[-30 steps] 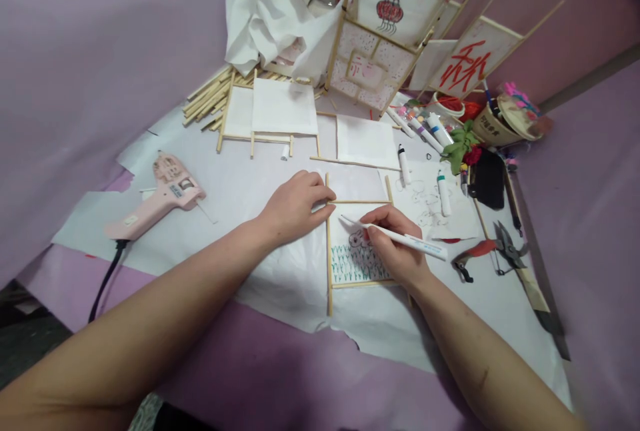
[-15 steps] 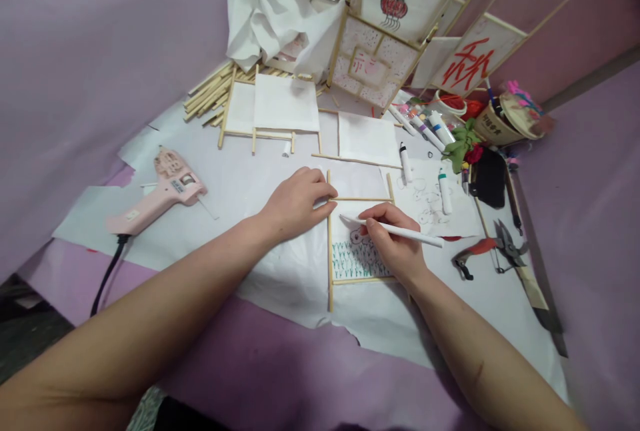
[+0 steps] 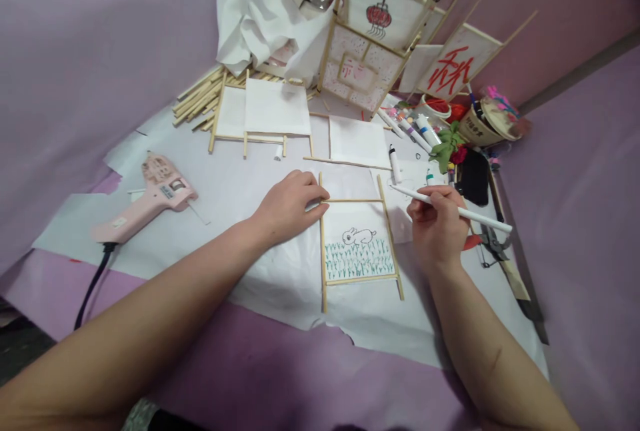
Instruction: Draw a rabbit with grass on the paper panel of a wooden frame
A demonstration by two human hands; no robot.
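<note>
A frame of thin wooden sticks (image 3: 323, 257) backed with white paper lies flat before me. A rabbit drawing (image 3: 359, 236) in dark outline stands above green grass strokes (image 3: 357, 261) on that paper. The thumb and fingers of my left hand (image 3: 293, 207) pinch the frame's left stick near the upper crossbar. My right hand (image 3: 440, 221) is to the right of the frame, gripping a slim white pen (image 3: 483, 219). The pen's tip points left, over a sketch sheet (image 3: 403, 217) that the hand partly covers.
A pink hot glue gun (image 3: 145, 201) with a black cord lies at left. Wooden sticks (image 3: 200, 97) and paper-covered frames (image 3: 277, 105) sit behind. Markers (image 3: 395, 163), a red flower (image 3: 459, 154) and pruning shears (image 3: 493, 241) are at right; a lantern (image 3: 373, 64) stands at the back.
My right hand has moved right with the pen, off the paper, uncovering the rabbit drawing. My left hand still holds the frame's left side. The view has shifted slightly.
</note>
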